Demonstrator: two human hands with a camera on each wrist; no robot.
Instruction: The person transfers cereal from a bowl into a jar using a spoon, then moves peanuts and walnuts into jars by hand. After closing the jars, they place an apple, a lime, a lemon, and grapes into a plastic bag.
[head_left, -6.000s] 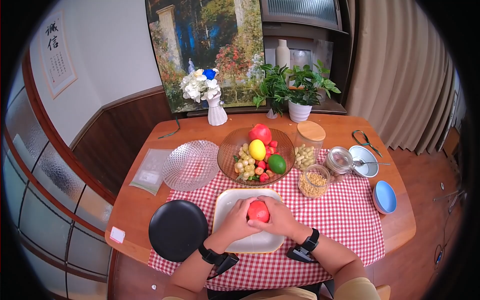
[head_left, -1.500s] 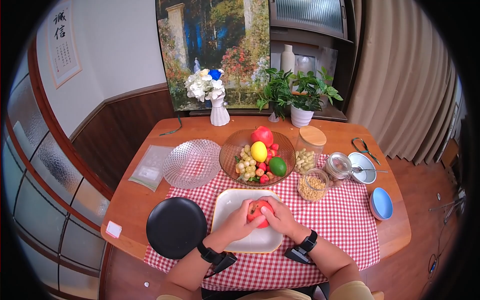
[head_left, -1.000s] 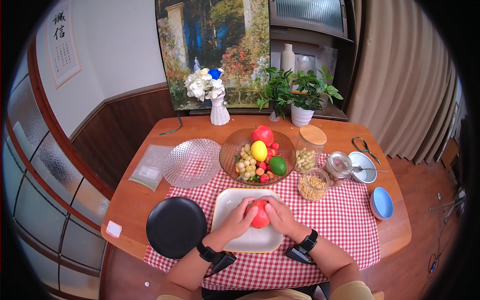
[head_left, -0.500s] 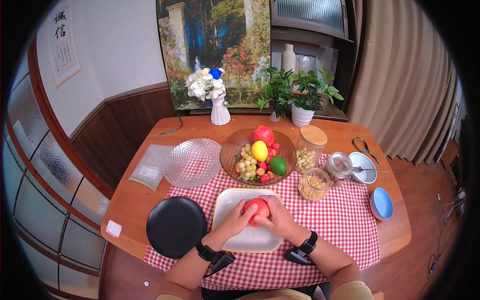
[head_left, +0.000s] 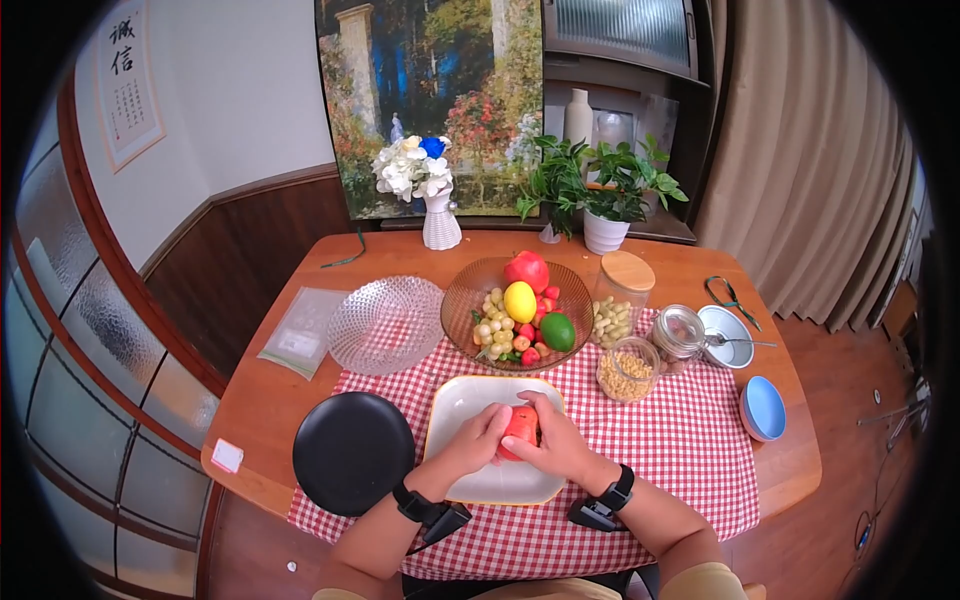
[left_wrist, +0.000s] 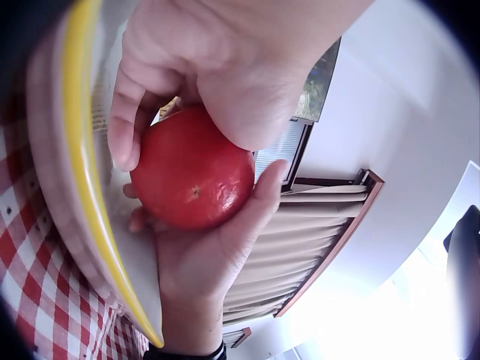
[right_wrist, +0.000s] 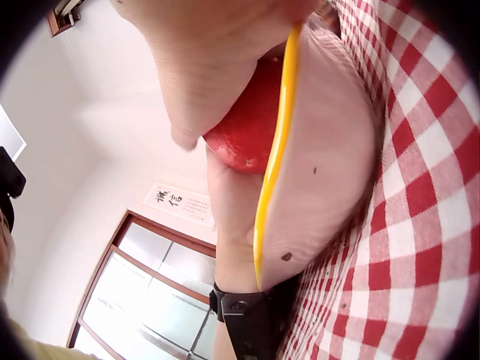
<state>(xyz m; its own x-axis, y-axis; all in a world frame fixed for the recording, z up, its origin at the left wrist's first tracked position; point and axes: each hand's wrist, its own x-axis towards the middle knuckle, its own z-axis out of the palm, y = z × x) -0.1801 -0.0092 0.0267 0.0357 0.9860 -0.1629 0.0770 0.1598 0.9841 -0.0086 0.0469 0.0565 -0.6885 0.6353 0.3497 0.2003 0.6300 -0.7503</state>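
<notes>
Both hands hold a round, glossy red pomegranate (head_left: 520,432) between them, over the white rectangular dish (head_left: 458,398) with a yellow rim. My left hand (head_left: 474,440) curls round its left side, and my right hand (head_left: 558,440) grips the right side with the thumb across the near face. In the left wrist view a small brown scar marks the pomegranate (left_wrist: 196,169), with the right hand's palm (left_wrist: 199,262) beneath it. The dish rim (right_wrist: 279,142) partly hides the fruit in the right wrist view.
A black plate (head_left: 352,453) lies left of the dish. Behind are a clear glass bowl (head_left: 350,335) and an amber fruit bowl (head_left: 457,335). Rightward stand a jar of peanuts (head_left: 612,320), an open jar (head_left: 628,372), a lidded jar (head_left: 677,335) and blue bowls (head_left: 763,408).
The hands have shifted and turned the pomegranate between them. The right thumb now lies lower across its near side. Other things on the table stay put.
</notes>
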